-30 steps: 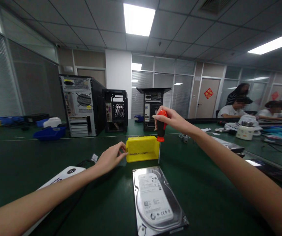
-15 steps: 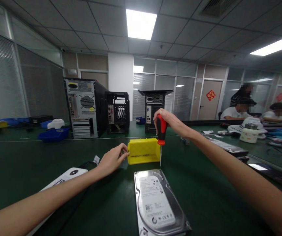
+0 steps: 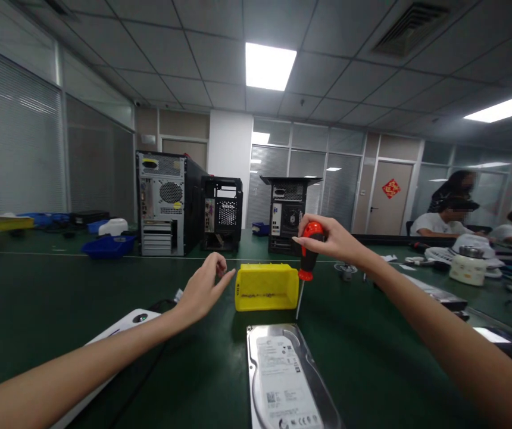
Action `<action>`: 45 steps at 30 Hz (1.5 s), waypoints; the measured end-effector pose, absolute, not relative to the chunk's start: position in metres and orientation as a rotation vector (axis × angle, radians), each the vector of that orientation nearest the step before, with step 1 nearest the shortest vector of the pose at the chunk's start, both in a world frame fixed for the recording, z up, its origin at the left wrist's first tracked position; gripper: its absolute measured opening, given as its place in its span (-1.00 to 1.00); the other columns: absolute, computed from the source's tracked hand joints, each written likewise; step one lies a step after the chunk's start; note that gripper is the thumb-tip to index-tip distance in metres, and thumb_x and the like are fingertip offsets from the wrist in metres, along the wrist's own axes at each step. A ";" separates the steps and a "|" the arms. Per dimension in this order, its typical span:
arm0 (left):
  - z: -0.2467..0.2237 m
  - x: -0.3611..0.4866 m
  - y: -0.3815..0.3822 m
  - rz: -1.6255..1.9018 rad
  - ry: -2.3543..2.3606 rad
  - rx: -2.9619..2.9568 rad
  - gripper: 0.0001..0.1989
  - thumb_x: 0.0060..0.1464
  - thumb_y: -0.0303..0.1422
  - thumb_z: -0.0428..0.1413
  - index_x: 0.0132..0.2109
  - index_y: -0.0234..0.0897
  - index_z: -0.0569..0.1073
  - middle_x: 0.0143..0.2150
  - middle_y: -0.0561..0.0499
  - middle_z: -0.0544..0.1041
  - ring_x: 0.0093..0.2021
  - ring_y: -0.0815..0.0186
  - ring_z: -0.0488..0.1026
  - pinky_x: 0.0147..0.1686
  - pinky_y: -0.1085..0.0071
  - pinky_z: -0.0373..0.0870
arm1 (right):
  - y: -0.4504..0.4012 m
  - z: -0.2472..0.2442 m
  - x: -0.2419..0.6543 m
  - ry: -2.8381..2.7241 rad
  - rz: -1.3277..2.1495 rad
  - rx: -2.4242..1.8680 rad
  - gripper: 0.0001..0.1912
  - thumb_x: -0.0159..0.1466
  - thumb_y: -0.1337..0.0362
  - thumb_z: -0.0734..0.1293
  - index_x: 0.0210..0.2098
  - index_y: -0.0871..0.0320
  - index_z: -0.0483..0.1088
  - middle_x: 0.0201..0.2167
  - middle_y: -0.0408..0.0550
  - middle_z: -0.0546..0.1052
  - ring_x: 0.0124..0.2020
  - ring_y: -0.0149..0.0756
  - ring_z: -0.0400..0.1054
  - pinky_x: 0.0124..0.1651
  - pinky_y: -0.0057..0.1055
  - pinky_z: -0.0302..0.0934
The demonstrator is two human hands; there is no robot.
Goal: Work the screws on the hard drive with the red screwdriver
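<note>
In the head view, my right hand grips a screwdriver by its red and black handle. The shaft points down, with its tip close to the right front of a yellow plastic bin. Small dark bits, probably screws, lie inside the bin, which faces me on its side. My left hand is just left of the bin, fingers bent and thumb stretched apart, holding nothing. A hard disk drive lies label up on the green table, nearest to me.
Computer cases stand along the back of the table. At left are a blue bin and a white device with a cable. To the right lie another drive and a cream jar. Other people sit far right.
My left hand has let go of the bin's left edge and moved slightly away. The screwdriver now leans, its handle shifted right, with my right hand's grip changed. The camera view has tilted upward.
</note>
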State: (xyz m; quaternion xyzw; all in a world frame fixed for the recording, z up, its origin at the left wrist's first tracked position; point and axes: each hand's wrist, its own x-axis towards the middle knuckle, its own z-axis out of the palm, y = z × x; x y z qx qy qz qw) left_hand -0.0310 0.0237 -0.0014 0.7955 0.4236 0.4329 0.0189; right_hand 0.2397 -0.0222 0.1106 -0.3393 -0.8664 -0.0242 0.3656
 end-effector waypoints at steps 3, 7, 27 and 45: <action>0.006 -0.031 0.015 1.399 1.273 2.505 -0.82 0.12 -0.25 -0.13 -0.38 -0.24 0.16 -0.42 0.06 0.27 -0.42 0.35 0.24 -0.43 0.45 0.18 | -0.024 0.111 0.239 -2.219 -0.081 -0.906 -0.80 0.13 0.15 0.27 -0.36 0.16 0.27 -0.46 -0.15 0.32 -0.46 -0.41 0.21 -0.39 -0.41 0.14; 0.005 -0.031 0.002 1.160 0.984 2.733 -0.81 0.09 -0.39 -0.13 -0.48 -0.25 0.08 -0.49 0.10 0.23 -0.48 0.42 0.17 -0.47 0.51 0.12 | -0.022 0.113 0.242 -2.195 0.148 -1.033 -0.79 0.16 0.13 0.23 -0.32 0.15 0.26 -0.47 -0.13 0.32 -0.48 -0.39 0.26 -0.48 -0.42 0.22; -0.006 -0.029 -0.011 0.032 0.975 3.144 -0.70 0.14 -0.29 -0.15 -0.35 -0.26 0.44 -0.43 -0.02 0.49 -0.46 0.29 0.44 -0.38 0.40 0.31 | -0.027 0.120 0.254 -2.238 0.501 -1.007 -0.65 0.26 0.13 0.11 0.01 0.04 0.14 -0.23 -0.04 0.34 -0.38 -0.38 0.29 -0.48 -0.47 0.27; -0.010 -0.028 -0.011 0.053 0.990 3.156 -0.67 0.16 -0.28 -0.18 -0.35 -0.27 0.43 -0.42 -0.04 0.49 -0.45 0.27 0.44 -0.39 0.36 0.33 | -0.035 0.126 0.253 -2.262 0.658 -0.950 -0.59 0.27 0.09 0.06 0.07 0.03 0.15 -0.16 0.01 0.41 -0.35 -0.32 0.35 -0.41 -0.38 0.30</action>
